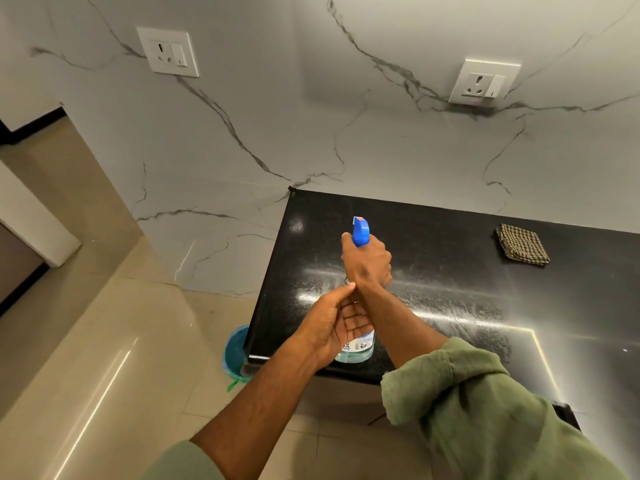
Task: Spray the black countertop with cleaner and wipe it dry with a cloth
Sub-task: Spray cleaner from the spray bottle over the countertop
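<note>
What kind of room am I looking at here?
Probably a home kitchen: a black countertop against a marble-look wall with two power sockets, and a folded cloth lying on it.

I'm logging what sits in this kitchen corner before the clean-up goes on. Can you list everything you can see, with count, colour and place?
countertop: one, black, lower right against the wall, with pale spray streaks across its middle
spray bottle: one, clear with a blue trigger head, held above the countertop's near left part
cloth: one, dark checked, folded, lying on the countertop near the wall, right of the bottle
wall sockets: two, white, on the marbled wall, one upper left, one upper right
tub: one, teal, on the floor below the countertop's left corner, partly hidden
floor: beige glossy tiles, left and bottom
right hand: gripping the bottle's neck
left hand: holding the bottle's body
sleeves: two, green
</note>
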The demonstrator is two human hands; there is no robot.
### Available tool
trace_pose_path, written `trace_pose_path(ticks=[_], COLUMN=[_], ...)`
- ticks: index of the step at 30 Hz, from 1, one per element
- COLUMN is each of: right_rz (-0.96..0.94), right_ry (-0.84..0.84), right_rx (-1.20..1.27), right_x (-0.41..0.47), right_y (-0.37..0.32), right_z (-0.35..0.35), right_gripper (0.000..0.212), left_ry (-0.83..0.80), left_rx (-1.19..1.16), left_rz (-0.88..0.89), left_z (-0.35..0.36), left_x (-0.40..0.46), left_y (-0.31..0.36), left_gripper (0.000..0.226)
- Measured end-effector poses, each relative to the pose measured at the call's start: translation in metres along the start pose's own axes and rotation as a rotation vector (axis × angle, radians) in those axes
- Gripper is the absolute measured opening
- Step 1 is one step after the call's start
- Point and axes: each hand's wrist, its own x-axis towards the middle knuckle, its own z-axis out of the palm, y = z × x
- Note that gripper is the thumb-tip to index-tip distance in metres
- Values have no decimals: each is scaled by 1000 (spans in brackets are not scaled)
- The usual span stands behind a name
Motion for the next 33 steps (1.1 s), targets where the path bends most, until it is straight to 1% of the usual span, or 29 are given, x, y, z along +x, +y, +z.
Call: trace_pose_path(ticks=[5, 13, 19, 23, 30, 33], right_rz=[8, -37, -32, -37, -45, -53], right_ry=[-21, -100, -96, -90, -82, -118], right_rx=[40, 22, 6, -13, -8, -9], right_x=[2, 0, 0, -1, -7, -12], right_y=[-1, -15, -20, -17, -7, -2], right_z=[11, 27, 26, 21, 9, 3], right_gripper=[39, 37, 39, 39, 41, 40], left_ry=[25, 31, 28, 14, -32, -62], left_rx=[-34, -64, -77, -91, -43, 23], left_rz=[10, 49, 62, 49, 24, 34], left_z=[-3, -18, -17, -14, -10, -13], left_x=[1, -6, -10, -14, -20, -23], left_y=[1, 11, 14, 11, 4, 0], left_gripper=[48, 45, 48, 45, 46, 44])
